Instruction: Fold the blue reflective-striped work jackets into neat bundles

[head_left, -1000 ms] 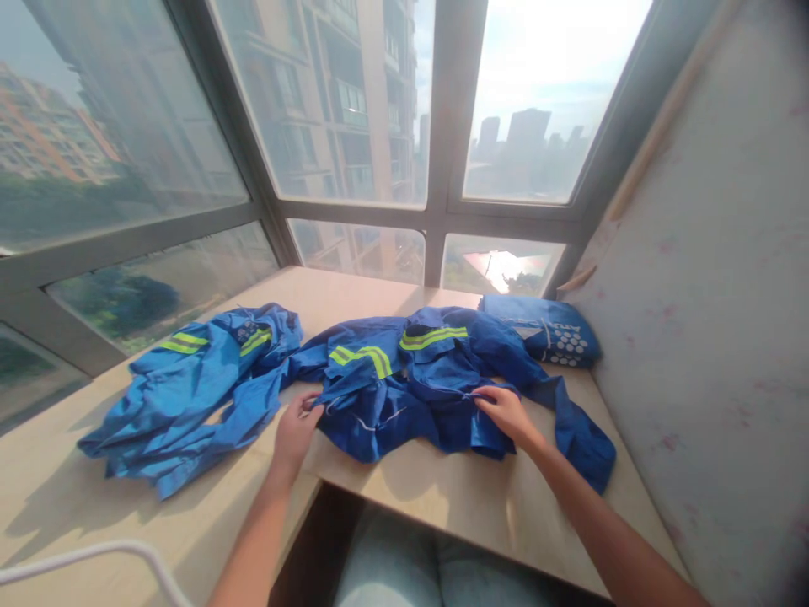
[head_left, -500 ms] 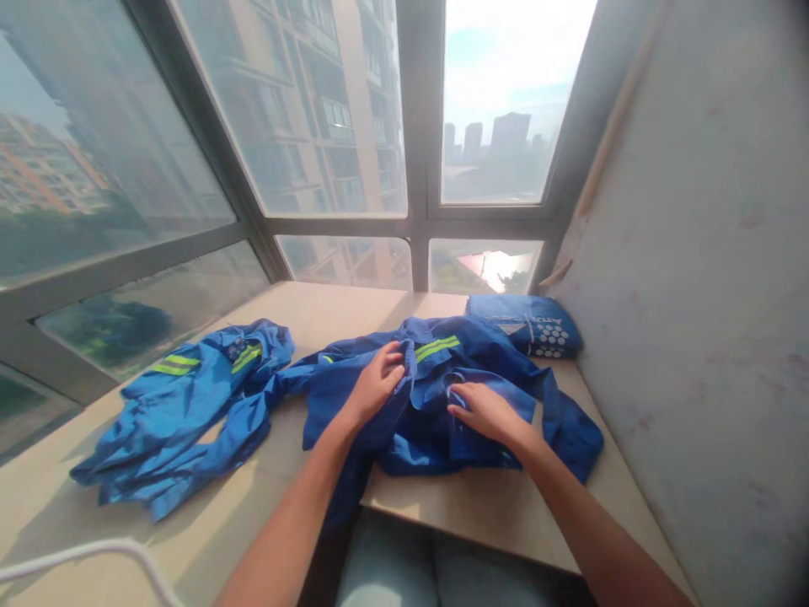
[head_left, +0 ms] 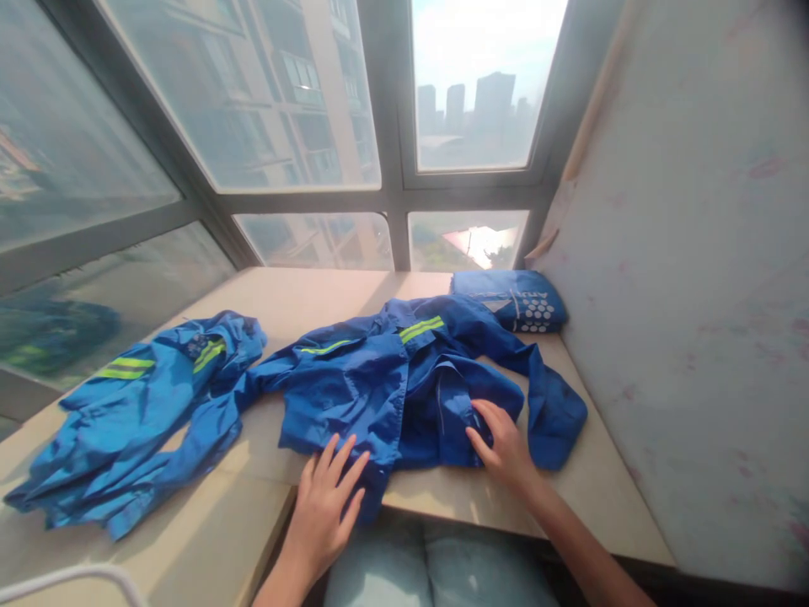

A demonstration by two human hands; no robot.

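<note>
A blue work jacket (head_left: 385,379) with yellow-green reflective stripes lies spread on the wooden counter (head_left: 303,295) in front of me. My left hand (head_left: 329,497) rests flat at the jacket's lower front hem, fingers stretched out and apart. My right hand (head_left: 502,443) lies on the jacket's right lower part, with the fingertips pressing on the fabric near the front edge. One sleeve (head_left: 549,396) trails off to the right.
A second blue garment (head_left: 126,413) with reflective stripes lies crumpled at the left. A folded blue packet (head_left: 511,308) with white dots sits at the back right corner. Windows run along the back and left, a pale wall (head_left: 683,253) on the right. A white rail (head_left: 69,577) shows bottom left.
My left hand let go of the raised fabric and came down flat onto the hem near the counter's edge. The jacket now lies flatter and more spread out. My right hand slid slightly down.
</note>
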